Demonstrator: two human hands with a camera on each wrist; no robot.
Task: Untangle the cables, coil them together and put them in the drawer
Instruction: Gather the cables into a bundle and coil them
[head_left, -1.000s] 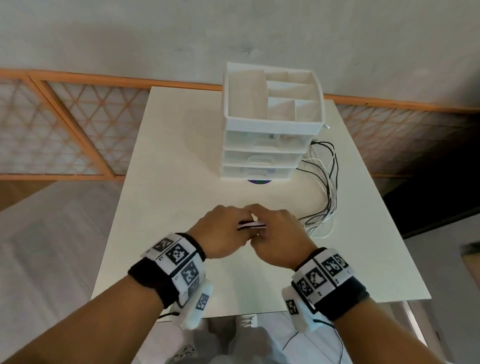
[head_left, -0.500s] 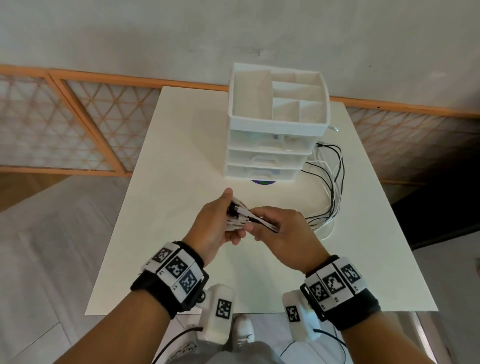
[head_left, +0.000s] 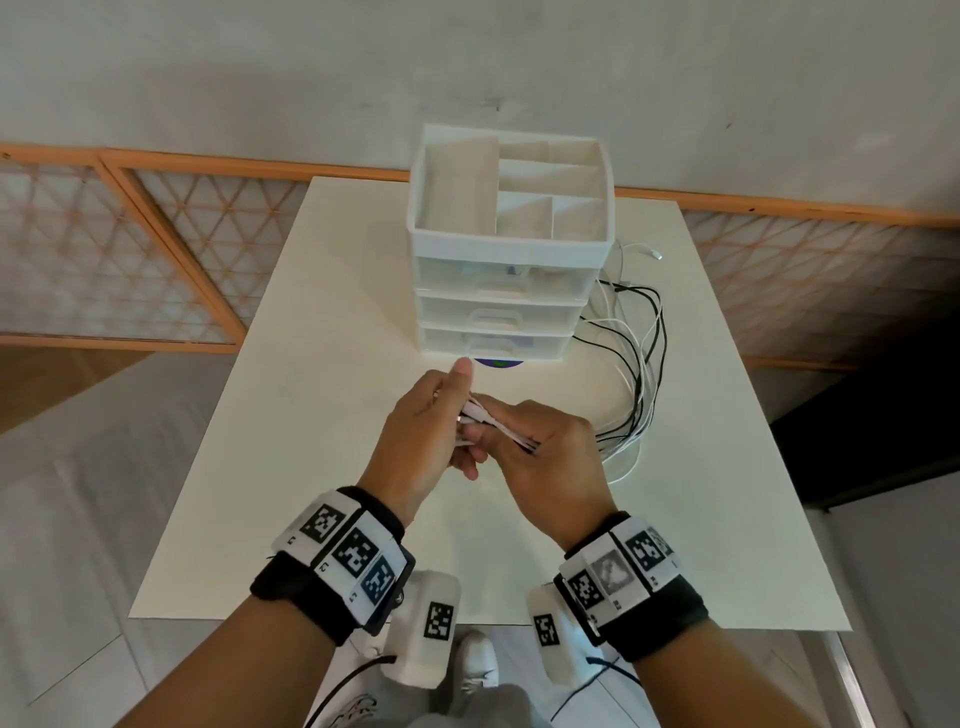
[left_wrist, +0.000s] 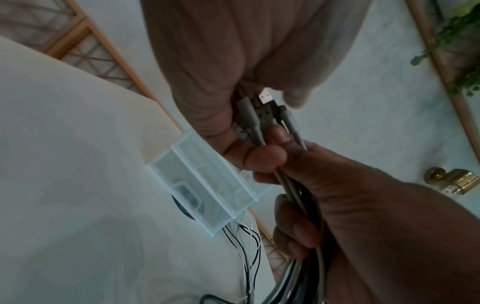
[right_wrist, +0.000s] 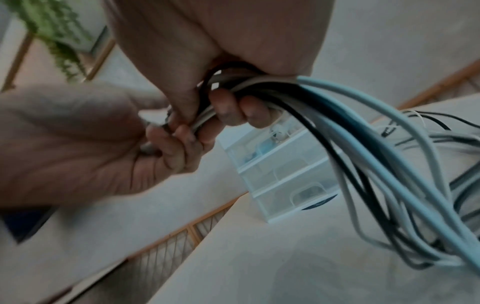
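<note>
Both hands meet above the white table (head_left: 337, 405), in front of the drawer unit (head_left: 501, 317). My left hand (head_left: 423, 441) holds the plug ends of several white and black cables (head_left: 485, 418); the plugs (left_wrist: 262, 111) sit side by side between its fingers and thumb. My right hand (head_left: 553, 467) grips the same bundle (right_wrist: 259, 86) just behind the plugs, fingers curled round it. From there the cables (head_left: 641, 358) trail in long loops to the right, beside the unit. All three drawers are closed.
The drawer unit has an open divided tray (head_left: 511, 192) on top and stands on a dark blue disc (head_left: 496, 364). A loose white plug (head_left: 652, 253) lies at the back right. An orange lattice railing (head_left: 130, 249) runs behind the table.
The hands have lifted slightly and tilted; the left hand has turned thumb-up with the plug ends now sticking out between the hands. The cable loops on the right have barely shifted.
</note>
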